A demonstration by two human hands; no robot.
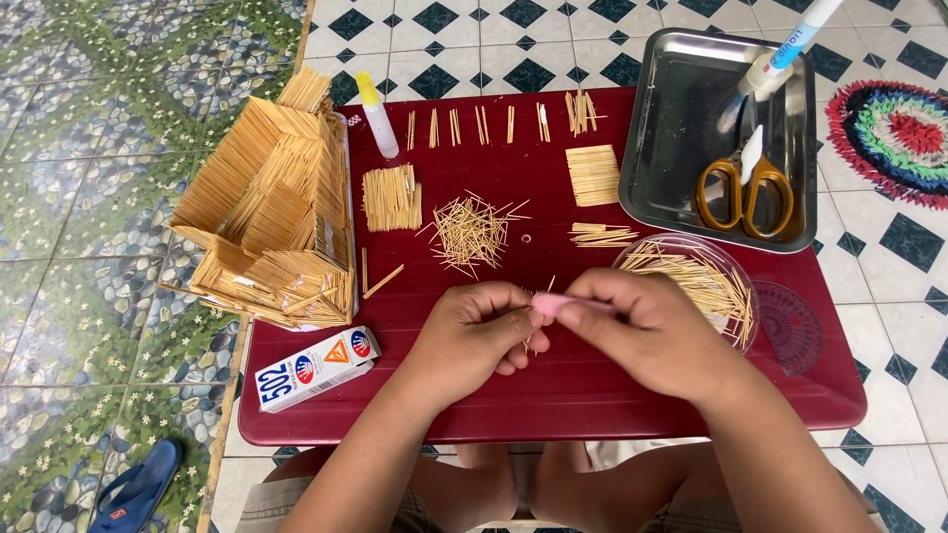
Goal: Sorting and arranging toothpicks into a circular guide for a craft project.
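Observation:
My left hand and my right hand meet over the front middle of a dark red table. The right hand pinches a small pink tool, its tip against thin toothpicks that the left hand's fingers hold. Just beyond the hands lies a loose pile of toothpicks. A clear round dish with more toothpicks sits right behind my right hand.
A toothpick model house stands at the table's left edge, a glue box in front of it. Glued toothpick panels, a small glue bottle and a metal tray with scissors fill the back. A sandal lies on the floor.

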